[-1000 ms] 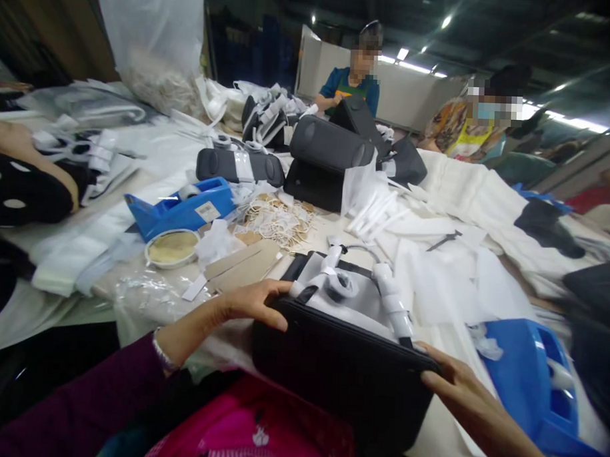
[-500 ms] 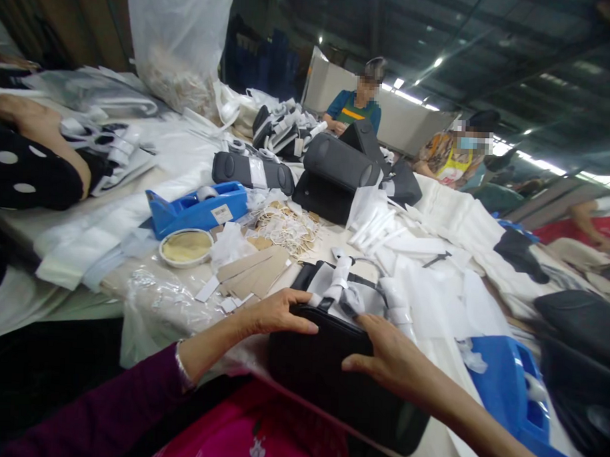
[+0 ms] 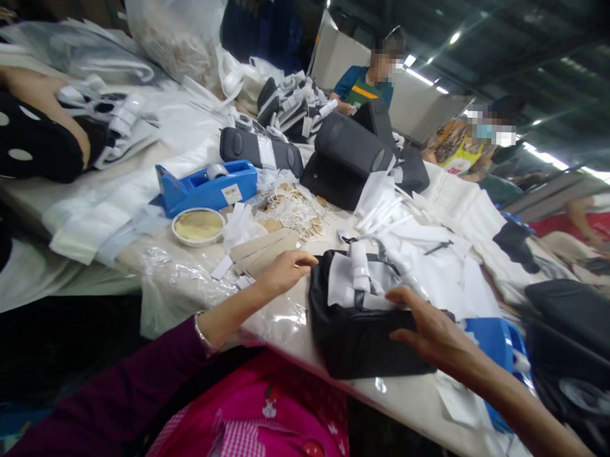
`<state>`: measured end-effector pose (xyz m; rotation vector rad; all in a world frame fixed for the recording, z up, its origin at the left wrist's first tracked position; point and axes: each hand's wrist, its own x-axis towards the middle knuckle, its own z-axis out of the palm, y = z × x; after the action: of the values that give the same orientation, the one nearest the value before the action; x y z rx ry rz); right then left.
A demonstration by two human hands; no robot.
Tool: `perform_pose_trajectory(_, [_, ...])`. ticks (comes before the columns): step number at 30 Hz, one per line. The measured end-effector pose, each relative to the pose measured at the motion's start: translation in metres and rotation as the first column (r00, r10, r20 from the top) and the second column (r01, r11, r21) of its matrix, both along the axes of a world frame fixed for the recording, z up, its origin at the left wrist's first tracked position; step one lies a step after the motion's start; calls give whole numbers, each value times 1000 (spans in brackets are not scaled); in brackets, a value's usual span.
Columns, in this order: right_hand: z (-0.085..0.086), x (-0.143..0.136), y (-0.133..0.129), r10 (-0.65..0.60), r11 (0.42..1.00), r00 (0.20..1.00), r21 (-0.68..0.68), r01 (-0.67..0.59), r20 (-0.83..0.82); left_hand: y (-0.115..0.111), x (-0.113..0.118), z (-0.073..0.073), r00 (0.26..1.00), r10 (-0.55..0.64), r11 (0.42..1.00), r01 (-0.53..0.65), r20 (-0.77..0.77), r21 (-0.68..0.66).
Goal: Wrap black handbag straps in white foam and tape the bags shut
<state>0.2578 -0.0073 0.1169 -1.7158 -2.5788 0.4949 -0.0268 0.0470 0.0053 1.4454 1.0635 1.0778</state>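
Observation:
A black handbag point(image 3: 371, 347) stands at the table's front edge, its handles wrapped in white padding point(image 3: 360, 267) and white sheet lying over its top. My left hand point(image 3: 286, 273) is at the bag's upper left corner, fingers stretched out; whether the fingertips touch it I cannot tell. Over the right part of the bag is my right hand point(image 3: 426, 326), thumb and fingers apart and gripping nothing.
Brown card pieces point(image 3: 264, 250), a round tub point(image 3: 198, 226), a blue tape dispenser point(image 3: 206, 188) and a tangle of string tags point(image 3: 298, 211) lie left of the bag. More black bags point(image 3: 352, 147) stand behind. Another blue dispenser point(image 3: 498, 342) is at right. Co-workers stand around.
The bag has gone from tilted over the table's front edge, held by both hands, to standing on the table. My hands have loosened and moved apart.

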Motion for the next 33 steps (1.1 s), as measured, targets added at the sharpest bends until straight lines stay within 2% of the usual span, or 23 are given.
perform_pose_trajectory(2, [1,-10,-9,70,997,996,41,-73,60,4,3,-7,999,-33,999,34,12,-41])
perform_pose_trajectory(5, [5,-30,-16,183,970,963,124,-209,196,2,11,-13,997,-73,997,73,2,-29])
perform_pose_trajectory(8, [8,-50,-16,311,887,893,238,-396,326,-1,16,-15,994,-83,996,85,-67,38])
perform_pose_trajectory(11, [11,-69,-16,446,801,801,221,-556,400,-1,16,-12,966,-39,977,90,-255,194])
perform_pose_trajectory(13, [13,-81,-18,462,792,769,184,-582,442,0,16,-9,932,29,950,88,-362,301])
perform_pose_trajectory(16, [13,-93,-26,420,808,753,168,-564,506,4,20,-5,902,69,906,122,-426,406])
perform_pose_trajectory(22, [5,-98,-43,365,792,766,255,-554,529,12,29,2,811,74,772,321,-580,548])
perform_pose_trajectory(25, [5,-96,-47,378,781,762,261,-567,525,13,27,5,677,236,631,439,-697,639])
perform_pose_trajectory(27, [5,-94,-47,441,763,740,222,-607,508,16,25,7,587,357,517,525,-727,677])
perform_pose_trajectory(28, [6,-93,-46,477,749,724,200,-631,498,17,25,7,567,386,470,558,-728,684])
perform_pose_trajectory(31, [6,-90,-40,550,717,695,165,-678,464,23,24,3,570,397,361,624,-720,693])
perform_pose_trajectory(33, [6,-88,-36,571,713,698,161,-682,432,25,23,-1,588,391,340,623,-709,704])
